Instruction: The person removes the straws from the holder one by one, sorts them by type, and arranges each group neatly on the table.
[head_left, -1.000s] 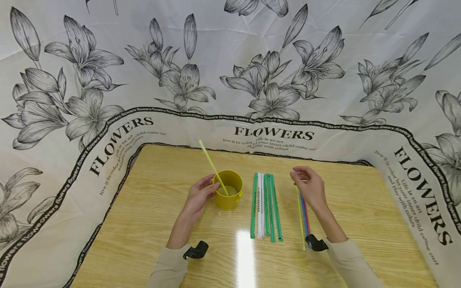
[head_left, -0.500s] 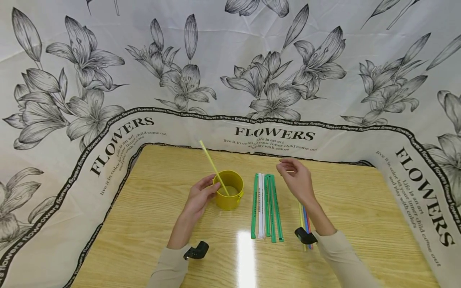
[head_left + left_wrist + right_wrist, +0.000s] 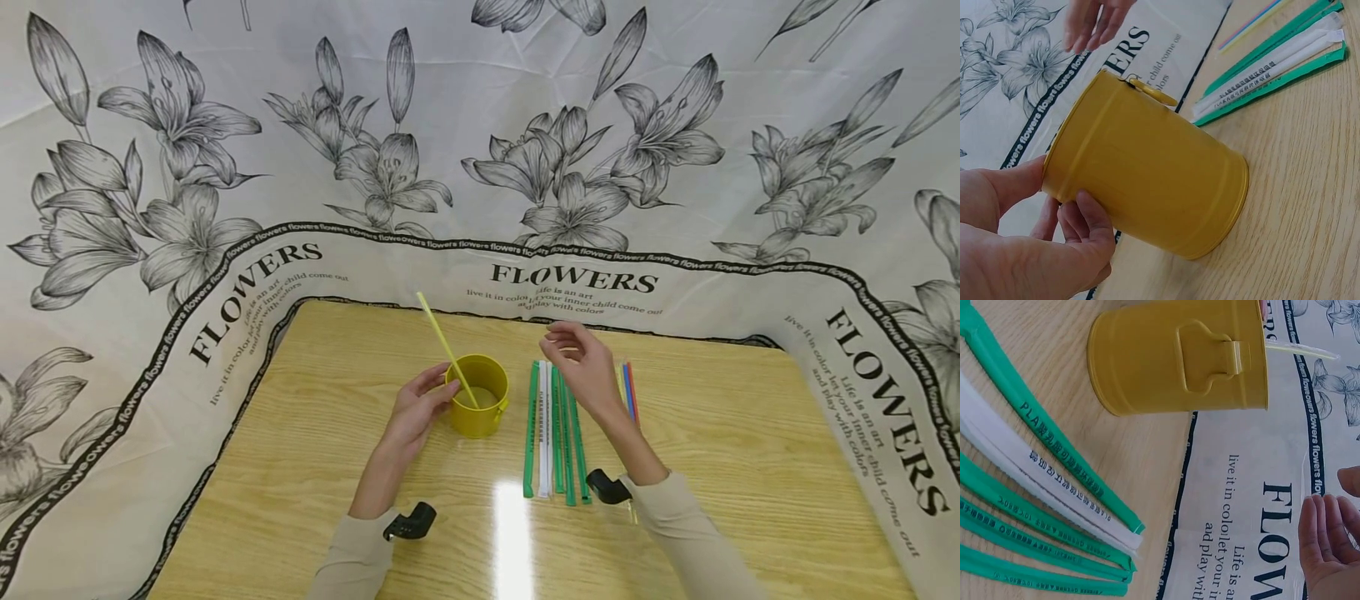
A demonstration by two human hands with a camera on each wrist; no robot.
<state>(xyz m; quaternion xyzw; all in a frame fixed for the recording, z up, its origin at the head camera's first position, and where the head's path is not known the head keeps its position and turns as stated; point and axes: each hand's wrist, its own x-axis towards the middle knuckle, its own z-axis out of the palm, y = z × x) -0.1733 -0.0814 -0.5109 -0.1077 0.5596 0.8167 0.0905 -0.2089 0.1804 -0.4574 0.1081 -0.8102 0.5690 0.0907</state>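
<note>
A small yellow metal bucket (image 3: 477, 422) stands on the table, a thin yellow straw (image 3: 438, 329) leaning out of it. My left hand (image 3: 415, 410) grips the bucket's left side near the rim, thumb and fingers on its wall (image 3: 1141, 169). Off to the right, my right hand (image 3: 587, 372) is raised over the far ends of the paper-wrapped straws, its fingers loosely bent around nothing. Those wrapped straws lie side by side, several green (image 3: 1041, 425) and a pair of white (image 3: 543, 450). The right wrist view shows the bucket's folded side handle (image 3: 1194, 359).
Farther right lie bare yellow, blue and red straws (image 3: 628, 387), partly hidden behind the right forearm. The wooden table (image 3: 750, 467) ends at a white flower-print cloth (image 3: 420, 275) rising at the back and sides.
My right hand has moved left from above the bare coloured straws to over the wrapped ones. My left hand and the bucket have stayed put.
</note>
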